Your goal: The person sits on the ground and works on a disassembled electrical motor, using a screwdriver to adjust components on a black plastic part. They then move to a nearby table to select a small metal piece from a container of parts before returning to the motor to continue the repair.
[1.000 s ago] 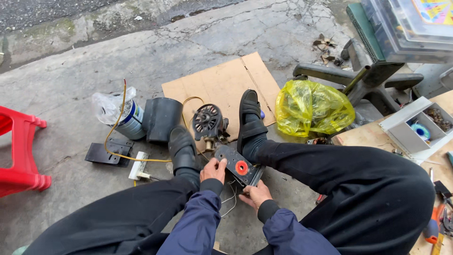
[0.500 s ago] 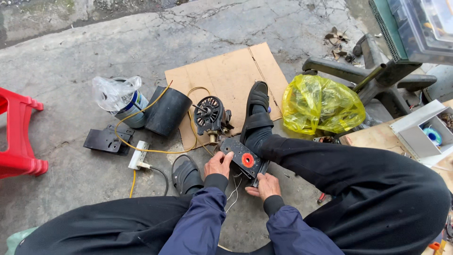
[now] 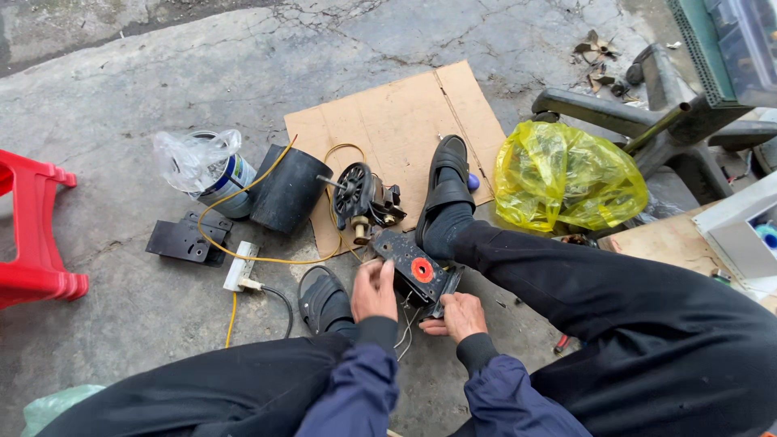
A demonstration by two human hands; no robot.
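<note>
Cracked concrete floor (image 3: 146, 89) outside carries a cardboard sheet (image 3: 405, 121) and a small motor (image 3: 364, 198). I see my left hand (image 3: 374, 290) and right hand (image 3: 460, 316) both closed around the black plate with the red disc (image 3: 414, 265), held low between my legs, just beside the motor.

Ground: I see cracked grey concrete floor (image 3: 162, 73).
Sheet: flat brown cardboard (image 3: 396, 121) lying on it.
On the cardboard edge: small fan motor (image 3: 364, 198).
Beside it: black cylinder (image 3: 290, 190), bagged can (image 3: 212, 168), black bracket plate (image 3: 184, 239), white power strip (image 3: 241, 265) with yellow cable (image 3: 267, 260).
Right: yellow plastic bag (image 3: 566, 176).
Left: red stool (image 3: 32, 235).
</note>
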